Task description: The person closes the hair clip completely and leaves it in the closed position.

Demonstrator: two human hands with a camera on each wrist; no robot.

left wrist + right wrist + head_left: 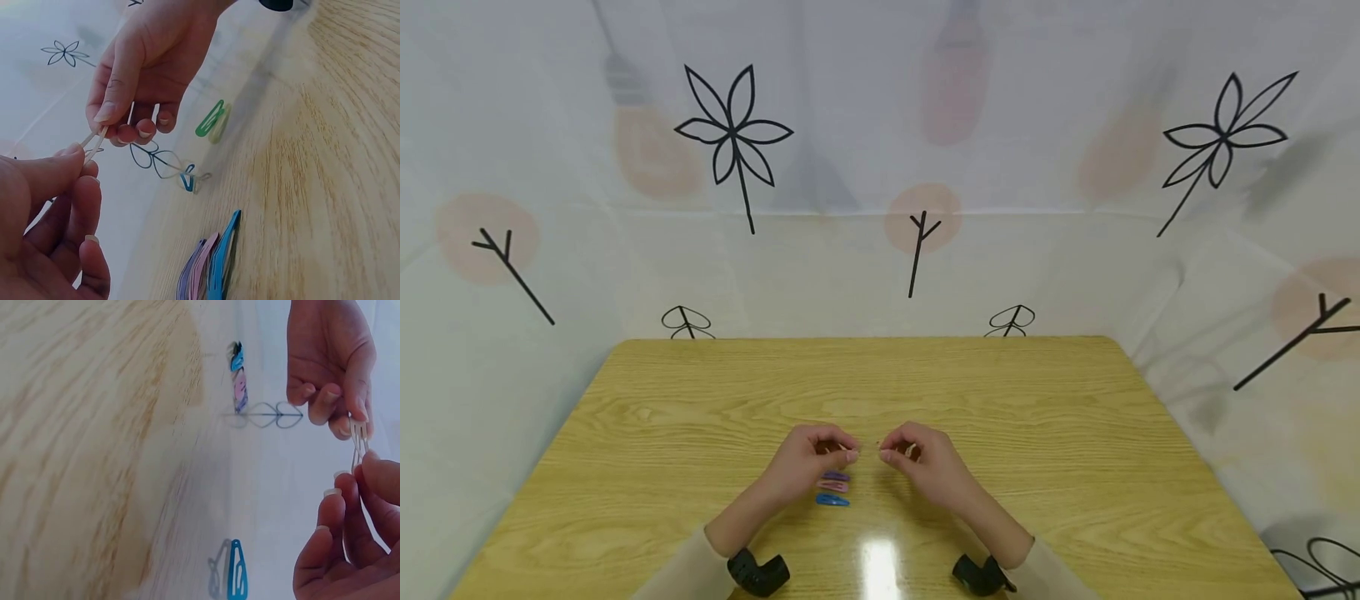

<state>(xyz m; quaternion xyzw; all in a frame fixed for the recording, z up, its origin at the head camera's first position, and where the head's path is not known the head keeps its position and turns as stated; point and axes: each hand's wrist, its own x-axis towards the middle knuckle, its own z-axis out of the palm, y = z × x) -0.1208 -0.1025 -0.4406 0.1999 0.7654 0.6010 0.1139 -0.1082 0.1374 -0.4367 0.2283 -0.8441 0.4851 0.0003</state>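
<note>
My left hand (847,455) and right hand (886,455) meet fingertip to fingertip above the wooden table (1075,433). Together they pinch a thin pale hair clip (94,142), one hand at each end. In the left wrist view the left hand (80,160) is at the lower left and the right hand (110,122) above it. The right wrist view shows the pale clip (357,440) upright between the left hand (356,422) and right hand (360,470). A purple clip (834,477), a pink clip (833,486) and a blue clip (832,500) lie side by side just beneath the left hand.
A green clip (209,119) lies on the table under the right hand, and appears teal in the right wrist view (236,578). White cloth (880,250) with black flower prints walls in the table at the back and sides. A black wrist mount (758,572) sits on each forearm.
</note>
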